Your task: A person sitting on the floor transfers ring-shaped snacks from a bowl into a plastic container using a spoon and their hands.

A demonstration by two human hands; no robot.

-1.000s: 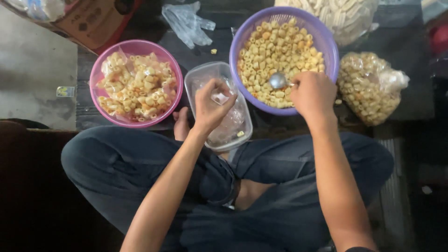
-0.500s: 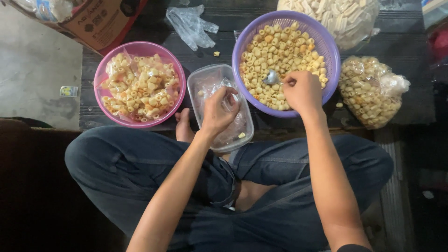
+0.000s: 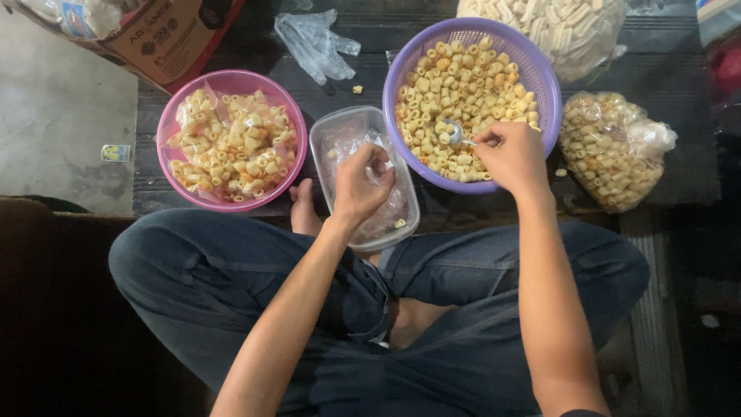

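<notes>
Scooping step: right hand grips a metal spoon sunk in the purple basket's ring-shaped snacks; left hand pinches a small clear plastic bag over the clear tub. Next calls for a level lift across.

Right hand shifted slightly right vs. prev. frame; spoon now dug lower into macaroni, bowl half-buried. Left hand w/ small bag edged marginally lower.

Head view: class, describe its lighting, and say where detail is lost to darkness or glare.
Head view: soft, even light on the purple basket and pink bowl; lower corners sink into near-black; mild sheen on the metal spoon in the right hand; left hand softly defined.
</notes>
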